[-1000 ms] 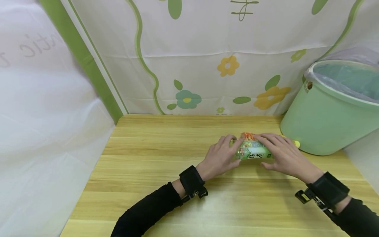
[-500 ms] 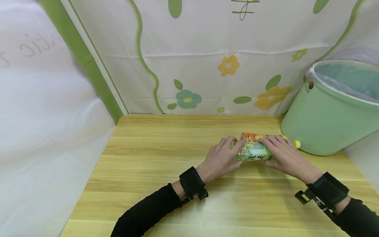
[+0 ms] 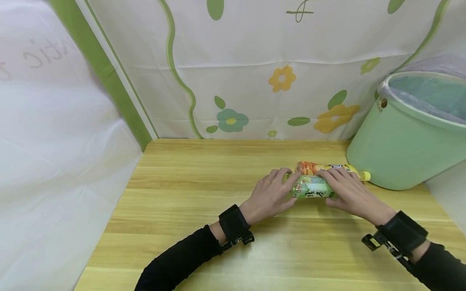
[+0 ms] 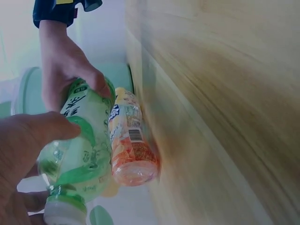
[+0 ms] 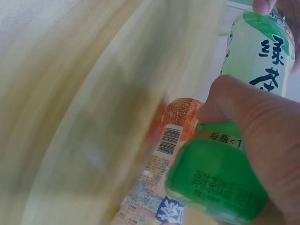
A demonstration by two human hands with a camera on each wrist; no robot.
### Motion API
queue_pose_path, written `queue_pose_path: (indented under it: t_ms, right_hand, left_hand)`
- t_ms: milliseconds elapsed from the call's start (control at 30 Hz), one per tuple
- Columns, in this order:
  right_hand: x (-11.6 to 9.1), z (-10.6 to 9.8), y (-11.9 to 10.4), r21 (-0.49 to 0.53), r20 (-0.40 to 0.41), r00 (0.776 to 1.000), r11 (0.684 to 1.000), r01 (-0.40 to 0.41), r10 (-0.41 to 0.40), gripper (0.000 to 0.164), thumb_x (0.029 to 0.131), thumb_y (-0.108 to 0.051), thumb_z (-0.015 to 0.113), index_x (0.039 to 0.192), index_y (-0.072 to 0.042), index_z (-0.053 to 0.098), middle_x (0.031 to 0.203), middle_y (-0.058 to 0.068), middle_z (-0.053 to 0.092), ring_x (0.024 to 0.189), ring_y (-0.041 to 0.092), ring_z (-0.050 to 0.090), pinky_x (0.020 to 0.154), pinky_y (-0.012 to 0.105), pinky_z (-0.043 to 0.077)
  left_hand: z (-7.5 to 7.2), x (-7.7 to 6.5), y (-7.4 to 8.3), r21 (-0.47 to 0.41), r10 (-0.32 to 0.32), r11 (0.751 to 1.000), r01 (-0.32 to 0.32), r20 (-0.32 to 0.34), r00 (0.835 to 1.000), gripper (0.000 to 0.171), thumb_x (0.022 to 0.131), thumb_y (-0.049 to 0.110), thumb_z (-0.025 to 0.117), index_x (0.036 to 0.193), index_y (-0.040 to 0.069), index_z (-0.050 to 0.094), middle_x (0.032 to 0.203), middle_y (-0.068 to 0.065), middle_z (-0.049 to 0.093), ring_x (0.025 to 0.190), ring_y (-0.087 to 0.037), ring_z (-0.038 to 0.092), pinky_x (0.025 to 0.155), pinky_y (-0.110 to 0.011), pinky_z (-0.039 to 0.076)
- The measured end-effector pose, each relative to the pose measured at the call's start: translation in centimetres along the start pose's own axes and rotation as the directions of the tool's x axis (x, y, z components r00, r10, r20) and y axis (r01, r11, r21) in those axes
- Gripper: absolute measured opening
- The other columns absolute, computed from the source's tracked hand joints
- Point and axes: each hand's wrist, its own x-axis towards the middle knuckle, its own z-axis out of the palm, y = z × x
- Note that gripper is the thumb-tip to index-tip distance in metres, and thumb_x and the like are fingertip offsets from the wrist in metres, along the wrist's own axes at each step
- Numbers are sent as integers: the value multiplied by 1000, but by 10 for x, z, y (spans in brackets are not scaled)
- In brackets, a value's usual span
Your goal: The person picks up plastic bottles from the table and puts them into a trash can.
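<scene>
Both hands grip one green tea bottle (image 3: 314,186), held sideways between them. My left hand (image 3: 270,198) is at its capped end, with the thumb across the clear upper part in the left wrist view. My right hand (image 3: 351,196) curls round the green base end, as the right wrist view shows. Just behind it, an orange-labelled drink bottle (image 3: 307,168) with a yellow cap lies on its side on the wooden table (image 3: 204,178). The right hand's fingers overlap part of that second bottle in the head view.
A pale green bin (image 3: 404,149) with a clear plastic liner stands at the back right, close to the yellow cap. A white flowered cloth (image 3: 247,89) hangs behind the table's far edge. White fabric (image 3: 54,182) hangs at the left.
The right hand has shifted slightly down and closed round the green tea bottle's base end. More of the orange-labelled bottle shows behind it now. The left hand has barely moved.
</scene>
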Motion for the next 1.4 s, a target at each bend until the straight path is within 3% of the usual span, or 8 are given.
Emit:
queue_pose_path:
  t_ms: [267, 467, 867, 1100, 1400]
  right_hand:
    - [-2, -1, 4, -8, 26, 999, 999, -33, 33, 82, 67, -16, 92, 137, -1, 53, 125, 23, 56, 111, 42, 52, 76, 65, 42]
    - [-5, -5, 5, -11, 27, 999, 999, -46, 46, 81, 69, -16, 90, 139, -1, 52, 127, 22, 55, 112, 42, 51, 76, 65, 41]
    - [-9, -11, 4, 1, 23, 998, 998, -58, 58, 83, 69, -15, 91, 140, 2, 52, 127, 24, 56, 111, 46, 52, 75, 65, 43]
    - [-11, -10, 6, 3, 16, 998, 998, -55, 55, 83, 68, -15, 92, 139, 1, 52, 130, 25, 55, 112, 47, 52, 80, 68, 42]
    - [-13, -11, 7, -10, 6, 998, 998, -68, 68, 83, 67, -17, 93, 138, 1, 53, 122, 22, 59, 105, 45, 54, 78, 66, 43]
  left_hand:
    - [-4, -5, -10, -6, 15, 1000, -15, 26, 1000, 74, 96, 58, 59, 156, 18, 42, 146, -11, 50, 131, -25, 49, 106, -37, 43]
    - [-11, -13, -21, -80, -32, 996, 38, 74, 997, 72, 99, 61, 51, 158, 21, 39, 155, -11, 42, 142, -30, 38, 113, -45, 34]
    - [-24, -34, -49, -101, -141, 982, 159, 168, 976, 73, 101, 64, 43, 162, 24, 32, 164, -11, 27, 150, -34, 21, 119, -51, 19]
    - [-22, -50, -66, -101, -220, 964, 245, 213, 952, 72, 103, 63, 42, 163, 26, 28, 166, -11, 22, 152, -35, 14, 120, -54, 13]
    - [-21, -75, -93, -109, -375, 910, 401, 201, 905, 73, 103, 61, 44, 163, 24, 26, 167, -14, 18, 152, -40, 8, 119, -58, 8]
